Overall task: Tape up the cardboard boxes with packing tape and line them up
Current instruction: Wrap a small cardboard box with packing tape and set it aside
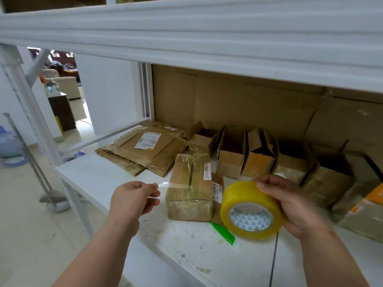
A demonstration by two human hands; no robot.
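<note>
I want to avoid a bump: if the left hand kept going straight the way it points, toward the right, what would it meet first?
Probably the closed cardboard box: the left hand, pinching the tape strip, points toward its near side. Depth is unclear.

Labels on the flattened cardboard (145, 147) and closed box (191, 187) are too blurred to read.

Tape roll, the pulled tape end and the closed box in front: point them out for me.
tape roll (251, 210): head view, yellow outer band.
pulled tape end (163, 185): head view, clear strip.
closed box (189, 189): head view, top face.
</note>
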